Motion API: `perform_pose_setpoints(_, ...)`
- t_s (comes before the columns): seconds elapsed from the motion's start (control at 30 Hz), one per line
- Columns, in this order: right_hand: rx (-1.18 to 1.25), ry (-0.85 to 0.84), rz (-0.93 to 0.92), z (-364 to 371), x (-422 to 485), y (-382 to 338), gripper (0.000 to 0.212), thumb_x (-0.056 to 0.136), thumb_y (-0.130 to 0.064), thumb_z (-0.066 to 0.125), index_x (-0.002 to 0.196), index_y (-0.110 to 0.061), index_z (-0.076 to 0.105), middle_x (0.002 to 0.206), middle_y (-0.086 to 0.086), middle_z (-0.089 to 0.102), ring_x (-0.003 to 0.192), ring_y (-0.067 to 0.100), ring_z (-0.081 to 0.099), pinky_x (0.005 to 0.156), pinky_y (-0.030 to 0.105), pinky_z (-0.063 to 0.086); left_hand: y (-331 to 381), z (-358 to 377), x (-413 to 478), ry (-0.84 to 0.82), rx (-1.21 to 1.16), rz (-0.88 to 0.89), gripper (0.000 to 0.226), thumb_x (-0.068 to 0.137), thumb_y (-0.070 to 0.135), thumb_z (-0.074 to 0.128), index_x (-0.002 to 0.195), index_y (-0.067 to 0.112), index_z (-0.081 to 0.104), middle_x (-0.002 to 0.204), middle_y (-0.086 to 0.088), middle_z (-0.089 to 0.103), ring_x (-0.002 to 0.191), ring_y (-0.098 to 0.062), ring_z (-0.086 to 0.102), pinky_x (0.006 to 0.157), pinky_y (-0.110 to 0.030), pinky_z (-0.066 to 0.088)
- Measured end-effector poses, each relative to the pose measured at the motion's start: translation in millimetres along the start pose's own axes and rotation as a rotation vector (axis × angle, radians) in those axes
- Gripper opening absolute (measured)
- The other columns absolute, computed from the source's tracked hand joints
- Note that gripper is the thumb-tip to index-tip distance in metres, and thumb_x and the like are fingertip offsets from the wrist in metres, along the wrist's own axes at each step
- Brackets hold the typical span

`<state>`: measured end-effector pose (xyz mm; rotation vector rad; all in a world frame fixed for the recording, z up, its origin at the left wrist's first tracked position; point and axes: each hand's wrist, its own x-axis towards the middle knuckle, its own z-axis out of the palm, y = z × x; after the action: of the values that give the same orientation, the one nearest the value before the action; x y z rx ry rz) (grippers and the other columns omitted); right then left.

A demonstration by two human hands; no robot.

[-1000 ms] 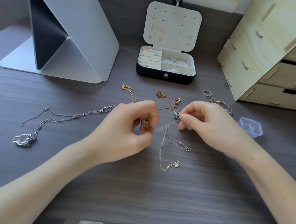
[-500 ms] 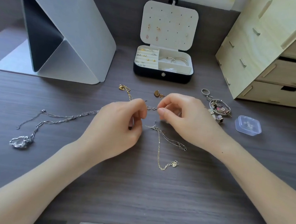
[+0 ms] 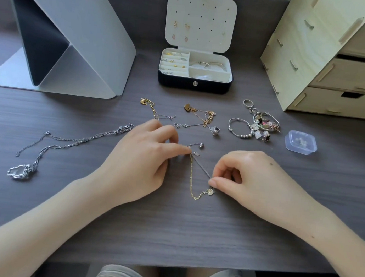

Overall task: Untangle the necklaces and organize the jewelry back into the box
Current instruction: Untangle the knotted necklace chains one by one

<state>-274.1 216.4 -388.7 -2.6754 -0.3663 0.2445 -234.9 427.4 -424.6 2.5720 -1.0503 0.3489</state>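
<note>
Left hand: thumb and forefinger pinch the top of the gold chain at mid-table, where the thin silver chain meets it.
Right hand: thumb and forefinger pinch the other end of the thin silver chain, just above the gold chain's tag; the other fingers are curled.
Change: half a second ago the hands were nearly touching, farther back on the table. Now the right one is nearer the person and the silver chain runs straight between the two. The bead charm, then covered, shows.
Box: one jewelry box, open at the back of the table, well apart from the hands. Four drop earrings hang in its lid, and two bangles lie in a rear compartment.
Chains at rear: two gold ones, a heart-pendant chain and a link chain.
Chains at left: two silver necklaces lying together.
Right side: one ring, one beaded bracelet, one heap of charms and one clear plastic case.
</note>
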Motion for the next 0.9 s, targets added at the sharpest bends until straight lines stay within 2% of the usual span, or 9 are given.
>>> perform_pose_setpoints(0.07, 0.011, -0.065, -0.012, -2.4, -5.1, -0.8, 0.014, 0.079, -0.038, 0.067, 0.071, -0.028, 0.062, 0.068, -0.013, 0.058, 0.066, -0.001, 0.05, 0.06, 0.016, 0.038, 0.3, -0.4, -2.0, 0.0, -0.053, -0.04, 0.048, 0.075, 0.01, 0.031, 0.096, 0.021, 0.072, 0.085, 0.004, 0.059, 0.071, -0.024, 0.05, 0.063, -0.03, 0.045)
perform_pose_setpoints(0.17, 0.028, -0.144, -0.02, -7.1, -7.1, -2.1, 0.016, 0.078, -0.039, 0.068, 0.068, -0.028, 0.062, 0.067, -0.011, 0.059, 0.064, -0.003, 0.05, 0.058, 0.014, 0.038, 0.5, -0.1, -4.0, -0.003, -0.09, -0.059, 0.045, 0.076, 0.01, 0.032, 0.095, 0.021, 0.071, 0.085, 0.006, 0.058, 0.074, -0.02, 0.047, 0.067, -0.023, 0.036)
perform_pose_setpoints(0.33, 0.085, -0.276, -0.029, -16.5, -1.8, -2.0, 0.017, 0.077, -0.038, 0.07, 0.066, -0.028, 0.065, 0.059, -0.016, 0.059, 0.056, -0.003, 0.051, 0.055, 0.01, 0.038, 3.3, 0.0, -6.0, 0.027, -0.065, -0.077, 0.035, 0.073, -0.001, 0.05, 0.095, 0.018, 0.071, 0.087, 0.003, 0.059, 0.075, -0.021, 0.05, 0.068, -0.024, 0.036)
perform_pose_setpoints(0.47, 0.145, -0.053, -0.039, -11.6, 9.6, 0.8, 0.013, 0.076, -0.035, 0.07, 0.069, -0.025, 0.067, 0.058, -0.013, 0.058, 0.059, -0.001, 0.052, 0.058, 0.014, 0.039, 9.9, -4.5, -9.7, 0.082, -0.009, -0.021, 0.043, 0.071, 0.001, 0.041, 0.095, 0.02, 0.072, 0.093, -0.003, 0.06, 0.079, -0.027, 0.05, 0.068, -0.032, 0.041)
perform_pose_setpoints(0.57, 0.167, 0.071, -0.052, -2.9, 22.9, -1.7, 0.009, 0.079, -0.032, 0.07, 0.072, -0.028, 0.065, 0.062, -0.011, 0.058, 0.062, 0.004, 0.051, 0.059, 0.018, 0.04, 13.8, -3.6, -13.3, 0.033, -0.013, 0.063, 0.052, 0.07, 0.003, 0.035, 0.099, 0.024, 0.073, 0.096, -0.004, 0.06, 0.081, -0.029, 0.052, 0.068, -0.038, 0.045)
perform_pose_setpoints(0.77, 0.092, 0.088, -0.028, 7.8, 43.7, -5.1, 0.012, 0.081, -0.036, 0.068, 0.075, -0.028, 0.061, 0.062, -0.012, 0.053, 0.057, 0.002, 0.046, 0.056, 0.02, 0.033, 9.4, -4.9, -22.3, -0.082, -0.022, 0.109, 0.063, 0.068, 0.005, 0.027, 0.104, 0.029, 0.072, 0.103, -0.003, 0.064, 0.089, -0.026, 0.049, 0.072, -0.04, 0.046)
perform_pose_setpoints(0.9, 0.124, 0.103, -0.021, 8.5, 50.0, 0.5, 0.011, 0.08, -0.032, 0.069, 0.074, -0.025, 0.063, 0.061, -0.012, 0.054, 0.058, 0.004, 0.048, 0.062, 0.028, 0.04, 4.4, -14.4, -31.1, -0.141, -0.068, 0.128, 0.067, 0.067, 0.003, 0.027, 0.104, 0.035, 0.072, 0.106, 0.001, 0.061, 0.09, -0.023, 0.05, 0.072, -0.041, 0.046)
